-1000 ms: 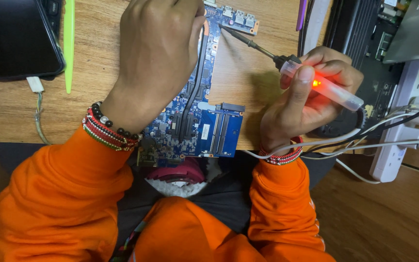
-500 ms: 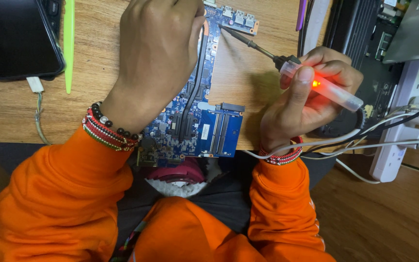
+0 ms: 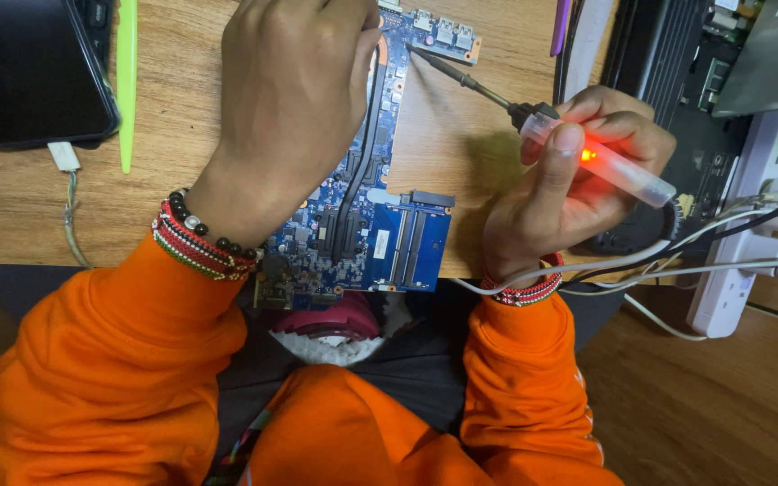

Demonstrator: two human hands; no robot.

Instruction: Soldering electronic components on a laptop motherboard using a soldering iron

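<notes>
Left hand (image 3: 294, 99), upper centre: pressed flat on blue circuit board (image 3: 389, 243). Right hand (image 3: 569, 180), centre right: pinching clear soldering iron (image 3: 578, 153), red light glowing. Black phone (image 3: 29, 72), upper left.

Blue circuit board (image 3: 380, 225), orange sleeves (image 3: 128, 360), green pry stick (image 3: 126, 81), red-lit clear soldering iron (image 3: 601, 162).
</notes>
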